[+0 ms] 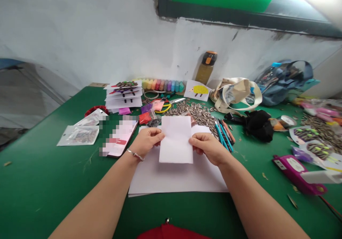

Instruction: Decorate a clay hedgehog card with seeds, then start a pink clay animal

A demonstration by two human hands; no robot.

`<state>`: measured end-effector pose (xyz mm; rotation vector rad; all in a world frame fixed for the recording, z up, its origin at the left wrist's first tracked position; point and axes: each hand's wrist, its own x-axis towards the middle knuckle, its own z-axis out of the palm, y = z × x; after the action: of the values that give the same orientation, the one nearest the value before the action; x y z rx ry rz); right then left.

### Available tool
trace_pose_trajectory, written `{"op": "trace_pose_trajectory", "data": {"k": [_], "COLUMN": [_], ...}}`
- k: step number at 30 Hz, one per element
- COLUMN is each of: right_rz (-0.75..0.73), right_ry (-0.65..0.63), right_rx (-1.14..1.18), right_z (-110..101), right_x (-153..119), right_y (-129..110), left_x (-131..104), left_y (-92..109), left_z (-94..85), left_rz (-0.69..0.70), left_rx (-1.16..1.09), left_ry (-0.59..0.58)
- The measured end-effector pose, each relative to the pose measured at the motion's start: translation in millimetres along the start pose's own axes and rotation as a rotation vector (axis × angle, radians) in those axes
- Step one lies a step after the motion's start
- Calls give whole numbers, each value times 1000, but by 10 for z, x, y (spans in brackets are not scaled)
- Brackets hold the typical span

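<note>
A small blank white paper (176,141) is held up in front of me by its two side edges. My left hand (149,139) pinches its left edge between thumb and fingers, with a silver bracelet on the wrist. At the right edge, my right hand (205,144) grips it the same way. Beneath both hands lie larger white sheets (176,182) on the green table (80,203). Left of my left hand rests a phone (124,135), partly pixelated. Blue and orange pens (226,135) lie just beyond my right hand.
Seeds (196,112), scissors (178,100) and clay packets (145,118) lie behind the paper. Stacked cards (124,98) stand back left. A bottle (206,68) and hedgehog drawing (198,90) are at the wall. Bags (237,93), a black cloth (259,125) and a magenta device (296,173) are right.
</note>
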<state>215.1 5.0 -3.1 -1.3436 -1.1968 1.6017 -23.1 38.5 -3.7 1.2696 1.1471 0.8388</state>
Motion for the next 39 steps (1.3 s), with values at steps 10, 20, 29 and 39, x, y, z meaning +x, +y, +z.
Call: {"op": "trace_pose_trajectory", "data": {"k": [10, 20, 29, 39], "right_rz": [29, 79, 77, 35], "right_ry": [-120, -219, -327, -376], "right_rx": [-146, -173, -250, -155], "right_z": [-7, -3, -28, -48], "right_x": [-32, -38, -70, -104], "right_y": [7, 27, -2, -20], "left_x": [37, 72, 66, 13], "left_y": [-91, -122, -113, -25], "left_z": [-67, -89, -90, -64], "left_rz": [41, 31, 30, 31], "left_rx": [23, -67, -62, -2], "left_ry": [45, 119, 128, 24]}}
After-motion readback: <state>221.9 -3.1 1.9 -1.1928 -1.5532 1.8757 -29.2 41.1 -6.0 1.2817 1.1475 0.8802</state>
